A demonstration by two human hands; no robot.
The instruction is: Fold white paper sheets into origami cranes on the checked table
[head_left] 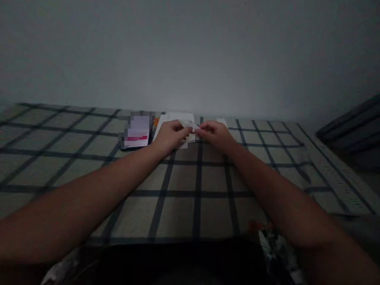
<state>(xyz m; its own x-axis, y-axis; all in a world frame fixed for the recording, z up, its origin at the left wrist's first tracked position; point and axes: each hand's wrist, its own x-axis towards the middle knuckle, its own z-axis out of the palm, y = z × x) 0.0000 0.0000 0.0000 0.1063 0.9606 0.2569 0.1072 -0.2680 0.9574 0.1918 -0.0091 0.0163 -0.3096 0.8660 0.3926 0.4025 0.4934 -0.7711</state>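
Note:
Between my two hands is a small piece of thin white paper point(191, 125), pinched from both sides. My left hand point(173, 133) has its thumb and fingers closed on the paper's left part. On the right part, the fingertips of my right hand point(214, 132) are closed as well. White sheets point(181, 116) lie flat on the checked cloth just behind and under my left hand. Another small white piece point(221, 121) shows behind my right hand, mostly hidden by it. The dim light hides the paper's exact folds.
A phone with a lit screen point(138, 130), partly pixelated, lies left of the sheets, with a small orange thing point(156, 121) beside it. The checked cloth point(184, 178) covers the surface up to a grey wall point(190, 55). A dark object point(353, 130) stands at the right.

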